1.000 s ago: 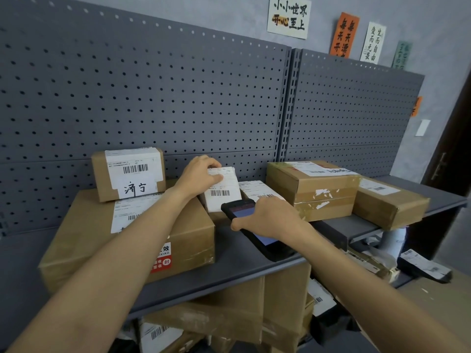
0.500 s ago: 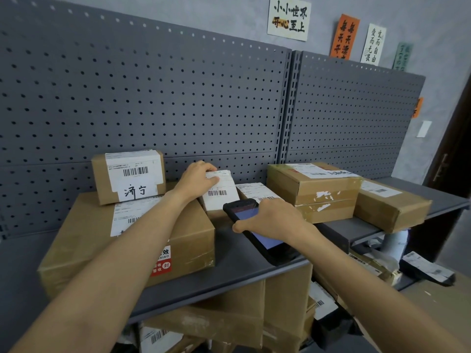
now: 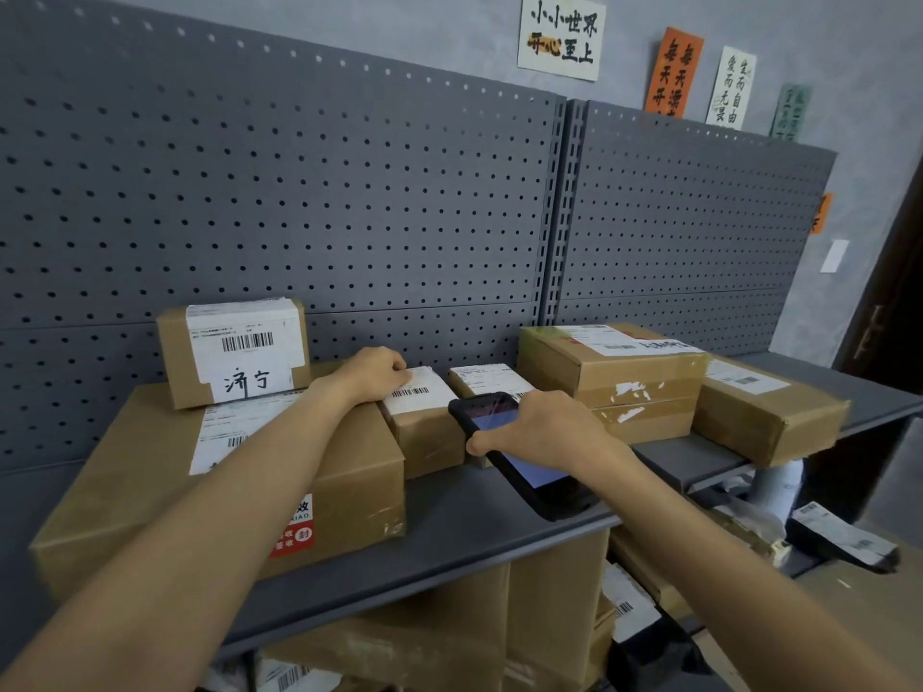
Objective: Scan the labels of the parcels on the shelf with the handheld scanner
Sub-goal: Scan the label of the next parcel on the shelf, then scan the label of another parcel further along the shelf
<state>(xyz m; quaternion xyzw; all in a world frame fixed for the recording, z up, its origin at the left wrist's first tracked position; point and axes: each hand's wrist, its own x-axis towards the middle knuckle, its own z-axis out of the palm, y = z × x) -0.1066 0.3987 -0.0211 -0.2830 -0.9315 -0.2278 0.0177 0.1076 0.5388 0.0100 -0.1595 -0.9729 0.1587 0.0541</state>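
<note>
Head view: the left hand (image 3: 377,374) presses flat on the small parcel (image 3: 424,427) on the shelf (image 3: 449,536), holding it steady. The right hand (image 3: 544,432) wraps around the handheld scanner (image 3: 519,457), pointing at its label (image 3: 417,394).

A grey metal shelf (image 3: 449,536) backed by pegboard carries cardboard parcels. At the left lies a large box (image 3: 165,496), and just right of it a small labelled box (image 3: 424,427). Farther right sits a flat parcel (image 3: 487,379), then a taped box (image 3: 609,377), and a tilted box (image 3: 764,417) overhanging the near edge.
</note>
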